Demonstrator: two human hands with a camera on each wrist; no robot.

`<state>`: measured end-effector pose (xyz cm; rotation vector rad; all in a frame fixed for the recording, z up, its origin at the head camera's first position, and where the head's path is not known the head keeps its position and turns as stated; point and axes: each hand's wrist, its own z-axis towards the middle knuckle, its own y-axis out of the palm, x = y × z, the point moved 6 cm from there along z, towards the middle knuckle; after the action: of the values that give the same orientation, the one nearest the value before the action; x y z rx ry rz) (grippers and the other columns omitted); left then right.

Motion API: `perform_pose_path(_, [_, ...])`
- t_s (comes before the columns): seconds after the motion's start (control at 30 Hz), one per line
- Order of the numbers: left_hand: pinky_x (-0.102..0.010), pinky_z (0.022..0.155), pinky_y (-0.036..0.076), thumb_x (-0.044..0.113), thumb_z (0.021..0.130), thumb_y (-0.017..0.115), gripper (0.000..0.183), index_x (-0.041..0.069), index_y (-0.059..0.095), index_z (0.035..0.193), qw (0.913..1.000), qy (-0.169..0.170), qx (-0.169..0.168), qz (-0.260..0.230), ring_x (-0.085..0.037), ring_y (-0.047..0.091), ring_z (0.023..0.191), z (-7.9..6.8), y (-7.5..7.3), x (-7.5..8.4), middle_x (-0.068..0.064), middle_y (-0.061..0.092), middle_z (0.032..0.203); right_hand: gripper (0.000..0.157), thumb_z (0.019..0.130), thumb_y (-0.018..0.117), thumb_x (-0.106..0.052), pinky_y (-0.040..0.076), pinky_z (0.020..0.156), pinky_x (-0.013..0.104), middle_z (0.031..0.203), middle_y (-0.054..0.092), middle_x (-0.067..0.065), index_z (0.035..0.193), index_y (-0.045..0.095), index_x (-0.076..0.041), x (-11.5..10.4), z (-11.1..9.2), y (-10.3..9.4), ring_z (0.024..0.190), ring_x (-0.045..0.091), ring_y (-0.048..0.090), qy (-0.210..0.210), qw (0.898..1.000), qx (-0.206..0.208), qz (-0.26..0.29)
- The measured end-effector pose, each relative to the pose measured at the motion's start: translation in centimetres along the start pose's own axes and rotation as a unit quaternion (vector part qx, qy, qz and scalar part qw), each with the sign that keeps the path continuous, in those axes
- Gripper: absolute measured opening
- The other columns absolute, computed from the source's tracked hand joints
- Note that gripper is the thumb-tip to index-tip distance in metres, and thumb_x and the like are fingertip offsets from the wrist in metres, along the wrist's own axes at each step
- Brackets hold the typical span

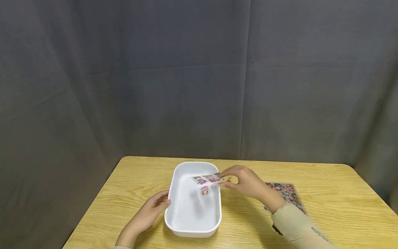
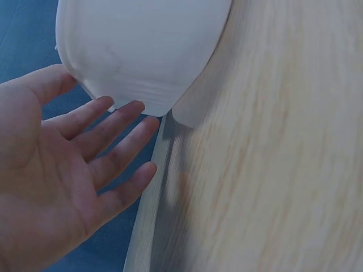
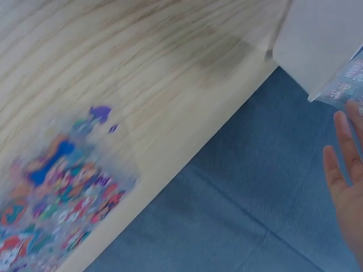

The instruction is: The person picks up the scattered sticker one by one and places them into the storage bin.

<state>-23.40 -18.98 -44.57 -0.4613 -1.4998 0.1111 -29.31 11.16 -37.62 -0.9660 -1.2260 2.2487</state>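
Note:
A white rectangular tray point(image 1: 193, 229) stands on the wooden table. My left hand point(image 1: 151, 211) is at its left side, with the thumb at the rim and the relaxed, spread fingers against the outer wall; the left wrist view shows this hand point(image 2: 74, 153) beside the tray point(image 2: 142, 51) too. Over the tray's right rim, my right hand point(image 1: 245, 181) pinches a clear sheet with colourful printed pictures point(image 1: 206, 180), which hangs tilted above the tray's inside. In the right wrist view, only the fingers of that hand point(image 3: 349, 164) and part of the sheet point(image 3: 347, 85) show.
Another clear sheet or pack with many colourful pictures point(image 1: 289, 193) lies on the table to the right, partly under my right forearm. The wooden table point(image 1: 136, 173) reaches back to a grey cloth point(image 1: 186, 103).

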Motion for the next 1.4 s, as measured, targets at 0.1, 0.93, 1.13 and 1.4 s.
perform_pose_path(0.1, [-0.060, 0.105, 0.039, 0.031, 0.101, 0.058, 0.055, -0.002, 0.046, 0.144, 1.0000, -0.001, 0.002, -0.004, -0.037, 0.053, 0.124, -0.1, 0.0, -0.1, -0.016, 0.057, 0.135, 0.027, 0.084, 0.081, -0.026, 0.053, 0.093, 0.041, 0.114, 0.070, -0.003, 0.110, 0.076, -0.019, -0.5, 0.5, 0.6, 0.108, 0.019, 0.064, -0.006, 1.000, 0.000, -0.001])
perform_pose_path(0.93, [-0.058, 0.105, 0.040, 0.029, 0.103, 0.056, 0.055, -0.003, 0.043, 0.145, 0.9998, -0.001, -0.013, -0.017, -0.038, 0.052, 0.125, 0.2, 0.1, -0.3, -0.019, 0.055, 0.137, 0.029, 0.085, 0.080, -0.031, 0.051, 0.092, 0.036, 0.105, 0.072, -0.005, 0.108, 0.077, -0.015, -2.7, 1.6, 3.7, 0.101, 0.013, 0.064, -0.059, 0.998, -0.034, -0.008])
perform_pose_path(1.13, [-0.056, 0.104, 0.043, 0.027, 0.103, 0.056, 0.054, -0.004, 0.043, 0.145, 0.9998, 0.002, -0.011, -0.014, -0.036, 0.054, 0.123, 0.2, 0.1, -0.3, -0.019, 0.056, 0.136, 0.031, 0.084, 0.080, -0.034, 0.050, 0.095, 0.037, 0.105, 0.072, -0.005, 0.108, 0.076, -0.014, -3.1, 1.6, 4.0, 0.102, 0.013, 0.064, -0.066, 0.997, -0.048, -0.018])
perform_pose_path(1.4, [-0.058, 0.105, 0.040, 0.028, 0.102, 0.056, 0.054, -0.003, 0.045, 0.144, 0.9999, 0.002, -0.005, -0.014, -0.036, 0.053, 0.123, 0.2, 0.1, -0.2, -0.018, 0.057, 0.135, 0.034, 0.082, 0.082, -0.035, 0.049, 0.096, 0.037, 0.102, 0.072, -0.006, 0.108, 0.076, -0.014, -3.7, 1.3, 4.7, 0.099, 0.013, 0.063, -0.084, 0.994, -0.061, -0.044])
